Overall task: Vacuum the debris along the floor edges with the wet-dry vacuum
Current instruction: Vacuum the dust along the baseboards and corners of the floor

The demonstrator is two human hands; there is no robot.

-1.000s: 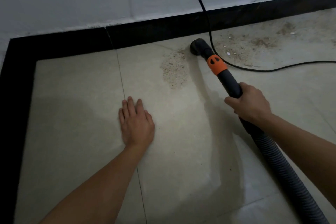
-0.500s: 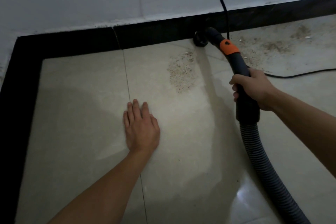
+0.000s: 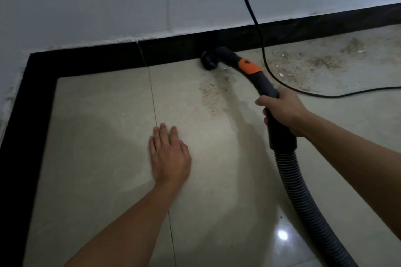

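Right hand (image 3: 282, 112) grips the vacuum wand (image 3: 265, 86), nozzle (image 3: 208, 62) against the black skirting (image 3: 169, 54) at the far edge of the floor (image 3: 97, 136), left hand (image 3: 169, 156) flat on it with fingers straight — judged best: keep the nozzle low, sweep the grit patch (image 3: 209, 98) just this side of it, then go right along the edge, minding the cord (image 3: 263, 54).

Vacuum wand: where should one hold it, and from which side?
The smooth rigid tube between orange collar and ribbed hose, wrapped from its right, as the right hand does; the hose would flex, and the nozzle sits against the skirting.
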